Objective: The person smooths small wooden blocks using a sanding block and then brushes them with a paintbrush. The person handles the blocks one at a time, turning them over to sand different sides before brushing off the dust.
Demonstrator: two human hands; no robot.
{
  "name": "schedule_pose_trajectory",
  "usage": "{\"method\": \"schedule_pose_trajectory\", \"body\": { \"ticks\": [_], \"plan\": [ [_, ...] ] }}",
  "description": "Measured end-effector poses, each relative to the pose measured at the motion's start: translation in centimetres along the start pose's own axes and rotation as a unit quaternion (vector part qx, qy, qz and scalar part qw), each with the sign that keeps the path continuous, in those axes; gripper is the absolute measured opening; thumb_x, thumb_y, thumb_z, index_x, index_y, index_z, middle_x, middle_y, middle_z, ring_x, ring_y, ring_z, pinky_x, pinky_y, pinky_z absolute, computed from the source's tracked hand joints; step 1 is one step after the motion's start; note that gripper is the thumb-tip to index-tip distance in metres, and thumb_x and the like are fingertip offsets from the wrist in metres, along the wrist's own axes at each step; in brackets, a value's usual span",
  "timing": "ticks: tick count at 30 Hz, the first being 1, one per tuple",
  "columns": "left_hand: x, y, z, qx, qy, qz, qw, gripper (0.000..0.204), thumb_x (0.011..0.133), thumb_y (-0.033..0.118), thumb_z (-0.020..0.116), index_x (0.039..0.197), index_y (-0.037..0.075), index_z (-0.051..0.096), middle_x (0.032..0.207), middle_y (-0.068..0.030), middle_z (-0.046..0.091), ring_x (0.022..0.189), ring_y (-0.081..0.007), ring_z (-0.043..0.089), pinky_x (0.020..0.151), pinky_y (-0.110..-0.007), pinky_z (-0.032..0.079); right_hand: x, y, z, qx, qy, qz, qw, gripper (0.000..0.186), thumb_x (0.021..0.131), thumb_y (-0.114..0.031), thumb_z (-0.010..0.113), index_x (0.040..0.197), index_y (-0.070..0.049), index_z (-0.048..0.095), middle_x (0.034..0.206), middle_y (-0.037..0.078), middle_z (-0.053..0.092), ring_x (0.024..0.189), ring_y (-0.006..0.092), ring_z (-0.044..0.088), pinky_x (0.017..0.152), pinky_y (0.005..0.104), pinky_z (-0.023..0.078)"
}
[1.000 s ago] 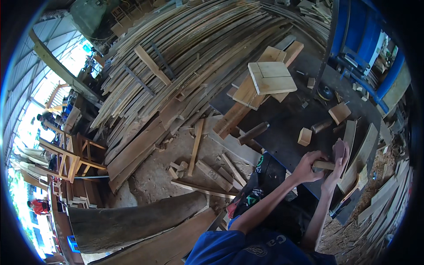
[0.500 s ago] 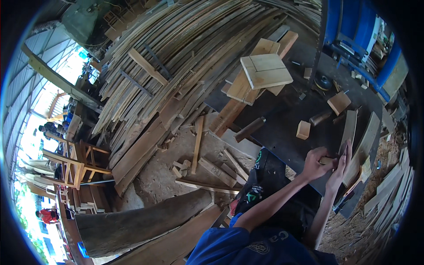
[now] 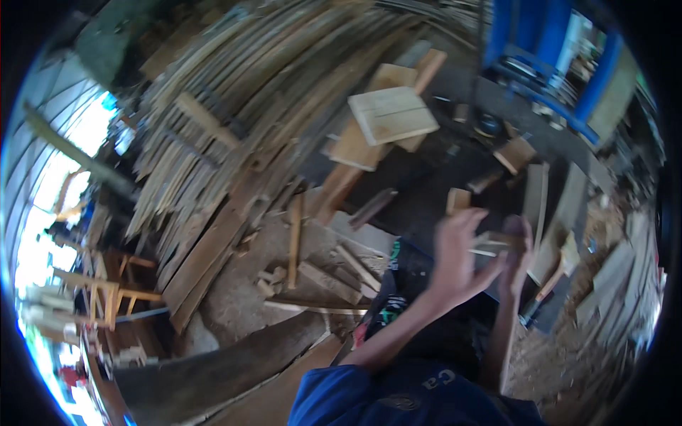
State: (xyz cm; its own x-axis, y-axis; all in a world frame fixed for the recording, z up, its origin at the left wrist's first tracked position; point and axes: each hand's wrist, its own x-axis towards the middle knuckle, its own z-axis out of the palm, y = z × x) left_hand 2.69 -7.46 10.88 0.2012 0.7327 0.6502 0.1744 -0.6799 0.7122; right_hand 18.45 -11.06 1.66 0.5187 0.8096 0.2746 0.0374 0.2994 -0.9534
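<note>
A small wood piece (image 3: 497, 240) sits between both hands above the dark desk's (image 3: 426, 184) near edge. The right hand (image 3: 517, 257) grips its end, fingers closed round it; the left hand (image 3: 458, 257) touches it with fingers spread open. A square board (image 3: 392, 113) lies toward the desk's far edge, on planks (image 3: 234, 121).

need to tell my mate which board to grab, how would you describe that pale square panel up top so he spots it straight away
Start at the big sloping stack of long planks that fills the upper left, then follow it right to the dark work surface. The square panel lies there on top of a few darker boards. It is the palest, widest piece, nearly square with grooves across its face, while its neighbours are narrow strips or small blocks.
</note>
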Motion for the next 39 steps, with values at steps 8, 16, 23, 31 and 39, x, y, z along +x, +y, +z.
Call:
{"method": "schedule_pose_trajectory", "body": {
  "ticks": [8,16,23,31,39],
  "plan": [
    [8.3,8.8,-17.1,-0.119,0.033,0.307,0.944,0.059,0.066,0.019,0.070,0.113,-0.002,0.043,0.107,-0.0166,0.049,0.098,-0.0257,0.049,0.083,-0.036,0.040,0.5,-1.7,1.4,-0.055,0.042,0.039,0.997,0.051,0.093,-0.039,0.033,0.127,-0.001,0.042,0.126,0.012,0.045,0.118,0.0223,0.040,0.100,0.0329,0.026],
    [9.5,7.5,-17.9,-0.147,-0.027,0.319,0.936,0.056,0.066,0.021,0.070,0.112,-0.001,0.045,0.105,-0.0152,0.051,0.096,-0.0244,0.050,0.081,-0.036,0.041,0.2,-1.4,2.0,-0.016,0.038,0.034,0.999,0.053,0.093,-0.037,0.032,0.126,0.003,0.041,0.127,0.014,0.045,0.120,0.0227,0.039,0.102,0.0331,0.024],
    [8.9,7.8,-16.3,-0.196,-0.003,0.347,0.917,0.054,0.066,0.022,0.070,0.111,0.000,0.047,0.102,-0.0139,0.052,0.095,-0.0233,0.051,0.079,-0.035,0.042,-0.2,-0.6,0.8,0.046,0.076,0.041,0.995,0.072,0.084,-0.054,0.043,0.133,-0.002,0.031,0.132,0.011,0.038,0.121,0.0238,0.037,0.101,0.0373,0.026],
    [10.8,8.1,-14.6,-0.199,-0.038,0.331,0.922,0.052,0.067,0.023,0.069,0.109,0.001,0.050,0.100,-0.0124,0.054,0.094,-0.0221,0.052,0.077,-0.034,0.044,0.0,-1.0,1.2,0.032,0.033,0.056,0.997,0.090,0.079,-0.069,0.034,0.135,0.000,0.026,0.141,0.012,0.026,0.129,0.0249,0.025,0.103,0.0376,0.021],
    [10.1,3.6,-6.9,-0.221,0.002,0.186,0.957,0.049,0.067,0.024,0.069,0.108,0.002,0.053,0.098,-0.0110,0.055,0.092,-0.0208,0.053,0.075,-0.033,0.045,0.3,0.2,1.5,0.023,0.031,0.023,0.999,0.076,0.086,-0.059,0.028,0.139,-0.005,0.018,0.144,0.010,0.018,0.131,0.0254,0.022,0.102,0.0358,0.022]
  ]
}}
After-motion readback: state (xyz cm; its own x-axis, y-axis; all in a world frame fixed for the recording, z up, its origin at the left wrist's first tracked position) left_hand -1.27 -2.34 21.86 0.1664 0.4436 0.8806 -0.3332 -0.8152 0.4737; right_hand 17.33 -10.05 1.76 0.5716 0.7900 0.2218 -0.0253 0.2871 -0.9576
